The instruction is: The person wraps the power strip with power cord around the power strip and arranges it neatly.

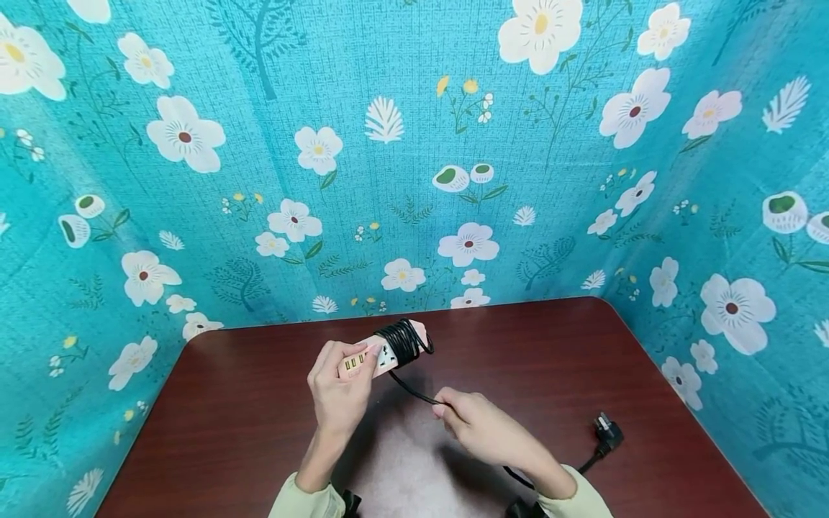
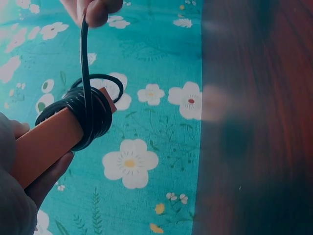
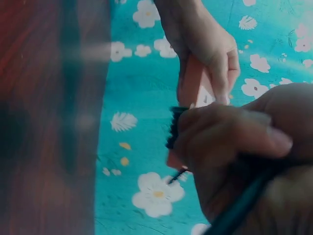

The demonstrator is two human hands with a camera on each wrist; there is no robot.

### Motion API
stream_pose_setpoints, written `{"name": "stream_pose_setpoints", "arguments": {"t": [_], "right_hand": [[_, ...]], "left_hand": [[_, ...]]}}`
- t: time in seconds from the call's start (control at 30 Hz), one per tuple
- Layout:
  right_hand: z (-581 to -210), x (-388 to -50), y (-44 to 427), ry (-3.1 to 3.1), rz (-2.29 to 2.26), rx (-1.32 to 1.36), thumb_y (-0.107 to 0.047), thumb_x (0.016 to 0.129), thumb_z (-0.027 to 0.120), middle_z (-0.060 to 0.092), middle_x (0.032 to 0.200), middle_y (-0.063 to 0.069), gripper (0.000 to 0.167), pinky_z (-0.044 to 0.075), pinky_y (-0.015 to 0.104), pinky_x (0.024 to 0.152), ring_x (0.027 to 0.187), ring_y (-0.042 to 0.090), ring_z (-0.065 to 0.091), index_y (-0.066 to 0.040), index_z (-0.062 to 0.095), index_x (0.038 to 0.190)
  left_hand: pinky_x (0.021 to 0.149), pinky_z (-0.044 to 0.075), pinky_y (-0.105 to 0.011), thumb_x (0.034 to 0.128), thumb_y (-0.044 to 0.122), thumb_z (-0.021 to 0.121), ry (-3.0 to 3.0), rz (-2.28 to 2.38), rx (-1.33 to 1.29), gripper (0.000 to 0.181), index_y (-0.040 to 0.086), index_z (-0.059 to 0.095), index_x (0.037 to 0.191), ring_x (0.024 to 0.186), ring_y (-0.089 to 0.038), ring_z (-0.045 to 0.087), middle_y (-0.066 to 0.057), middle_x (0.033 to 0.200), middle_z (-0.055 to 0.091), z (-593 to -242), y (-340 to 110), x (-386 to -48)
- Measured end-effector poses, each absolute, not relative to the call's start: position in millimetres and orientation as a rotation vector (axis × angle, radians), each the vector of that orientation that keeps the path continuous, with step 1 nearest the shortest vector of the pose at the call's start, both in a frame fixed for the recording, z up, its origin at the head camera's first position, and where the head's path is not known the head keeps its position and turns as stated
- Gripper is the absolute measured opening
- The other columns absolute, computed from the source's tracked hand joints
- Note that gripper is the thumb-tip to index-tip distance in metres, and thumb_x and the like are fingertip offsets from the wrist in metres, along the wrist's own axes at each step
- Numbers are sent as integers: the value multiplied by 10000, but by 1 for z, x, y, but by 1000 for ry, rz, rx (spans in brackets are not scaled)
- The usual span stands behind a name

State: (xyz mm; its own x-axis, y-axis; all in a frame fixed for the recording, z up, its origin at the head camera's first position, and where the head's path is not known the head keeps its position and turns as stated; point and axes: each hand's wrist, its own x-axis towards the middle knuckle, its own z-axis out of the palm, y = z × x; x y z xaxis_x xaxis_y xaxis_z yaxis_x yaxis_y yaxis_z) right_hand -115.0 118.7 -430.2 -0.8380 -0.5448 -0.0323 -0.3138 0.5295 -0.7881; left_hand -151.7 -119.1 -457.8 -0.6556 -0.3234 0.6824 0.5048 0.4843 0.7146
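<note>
A pink and white power strip (image 1: 386,355) with sockets and USB ports is held up above the table by my left hand (image 1: 341,388), thumb across its face. Black cord (image 1: 403,341) is wound in several turns around its far end, with a small loop standing out in the left wrist view. From the coil the cord runs taut to my right hand (image 1: 482,426), which grips it between curled fingers and thumb. In the right wrist view the right hand (image 3: 230,142) hides part of the strip (image 3: 194,81). The cord passes under the right forearm toward its plug.
A black plug (image 1: 607,432) with its pins showing lies on the dark red wooden table (image 1: 239,388), to the right of the right arm. Blue flowered cloth (image 1: 388,180) hangs behind the table and along its sides.
</note>
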Motion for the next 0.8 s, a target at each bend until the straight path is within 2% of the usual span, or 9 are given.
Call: {"name": "stream_pose_setpoints", "arguments": {"t": [0.2,0.3,0.43,0.6,0.73,0.8], "right_hand": [[-422,-109,117,2906,-968,-653,-202,1061,613,399,653,-134,126,333,207,544,574,-2,356,-163,645,946],[-419,-105,114,3095,-862,-574,-216,1031,669,462,639,-137,103,336,226,533,569,14,385,-180,679,934],[-417,-104,113,3270,-859,-562,-203,981,742,581,699,-138,77,385,225,548,597,-1,459,-203,720,908],[-416,-106,116,3435,-908,-815,-187,943,781,642,754,-129,71,461,212,571,629,-13,537,-212,734,896],[-413,-111,116,3519,-944,-1082,-167,909,798,640,748,-102,79,462,217,548,613,-2,529,-186,723,894],[-411,-113,117,3533,-978,-1157,-143,885,811,637,744,-92,92,451,211,537,604,0,516,-170,724,895]], "left_hand": [[519,443,-140,801,129,917,-1919,-1196,-165,196,102,766,924,673,-117,570,-74,833,672,-455,-119,-154],[546,475,-136,813,138,910,-1934,-1152,-186,196,98,762,934,689,-145,609,-66,849,682,-454,-119,-154],[541,476,-145,804,128,914,-1940,-1110,-195,201,93,759,927,682,-165,613,-68,845,681,-455,-119,-153],[552,473,-165,807,142,912,-1992,-1096,-246,202,100,758,931,701,-157,598,-68,846,666,-455,-119,-150],[561,487,-180,800,118,912,-2037,-1027,-328,196,110,750,911,705,-143,610,-60,833,647,-452,-117,-146],[588,534,-179,794,110,916,-2066,-984,-374,203,112,744,902,718,-131,632,-53,830,639,-450,-116,-143]]}}
